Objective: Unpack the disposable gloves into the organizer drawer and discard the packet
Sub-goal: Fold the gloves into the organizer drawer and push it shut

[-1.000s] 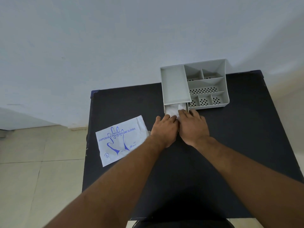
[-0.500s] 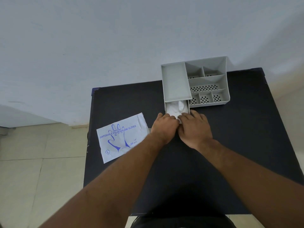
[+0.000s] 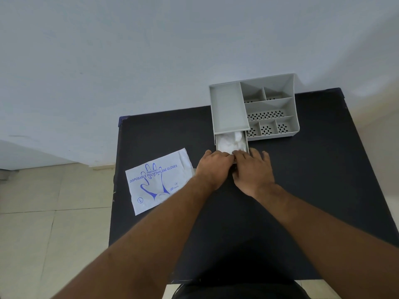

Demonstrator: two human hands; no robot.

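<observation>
1. Slightly more of the white gloves (image 3: 228, 142) is exposed than one second earlier. The fingertips of both hands, which then lay over the heap, are now drawn back to its near edge, and the organizer (image 3: 227, 108) sits a little higher in the frame.
2. The gloves lie heaped in the drawer (image 3: 246, 143), which is pulled partway out from under the organizer's flat tray, right of centre.
3. The left hand (image 3: 213, 167) is bent over the drawer's near rim with its fingers held together. The fingertips are hidden, so it cannot be told whether anything is pinched. The right hand (image 3: 253, 171) is spread, fairly straight, with one fingertip touching the near edge of the heap; nothing is held.
4. The step in hand is judged to be tucking the gloves down so that the drawer can be shut. The film is best pressed flat and inward with straight fingers. No fold should be left over the rim, since thin film is likely to spring back and catch under the tray. The organizer looks light and is best steadied while the drawer is pushed in.
5. The packet (image 3: 159, 182) lies flat, print upward, left of centre near the table's left edge, well apart from the drawer and not yet discarded.
6. A dark matte table (image 3: 302, 190) is set against a pale wall (image 3: 129, 61) that fills the upper half of the frame. Pale floor tiles (image 3: 43, 212) show at lower left.
</observation>
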